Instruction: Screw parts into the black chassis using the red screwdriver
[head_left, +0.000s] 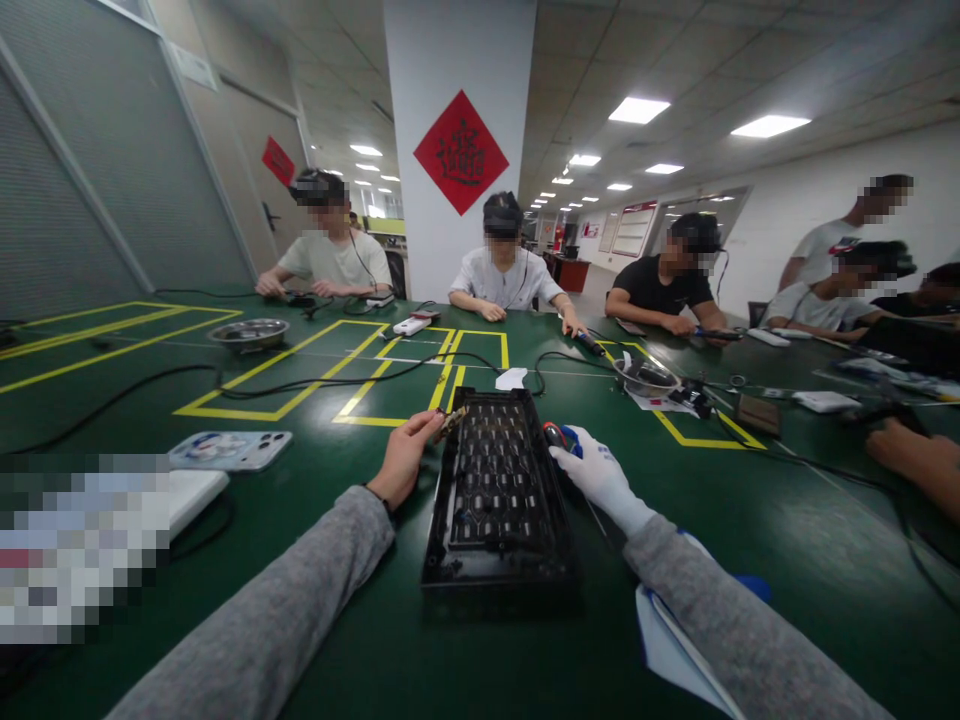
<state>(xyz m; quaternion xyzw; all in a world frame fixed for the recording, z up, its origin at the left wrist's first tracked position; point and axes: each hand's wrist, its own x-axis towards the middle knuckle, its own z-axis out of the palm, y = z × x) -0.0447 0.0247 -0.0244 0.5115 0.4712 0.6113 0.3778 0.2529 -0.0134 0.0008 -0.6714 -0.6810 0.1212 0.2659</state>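
Note:
A long black plastic casing (pixel 501 480) with rows of rounded slots and a raised rim lies in front of me on the green table. At its upper left edge my left hand (pixel 409 455), bare, pinches a small brownish, metallic-looking piece (pixel 451 420) whose kind I cannot make out. My right hand (pixel 604 478), in a white glove, is at the casing's right side. Its fingers are closed round a screwdriver (pixel 553 436) with a red and black handle. A thin shaft runs back toward me below the glove.
A phone (pixel 231 450) and a white box (pixel 196 500) lie at left. Metal bowls (pixel 250 333) (pixel 646 378) stand farther off, and a black cable (pixel 322 382) crosses the table. Blue-and-white material (pixel 679 640) lies under my right forearm. Several people sit around; a person's hand (pixel 919 460) is at right.

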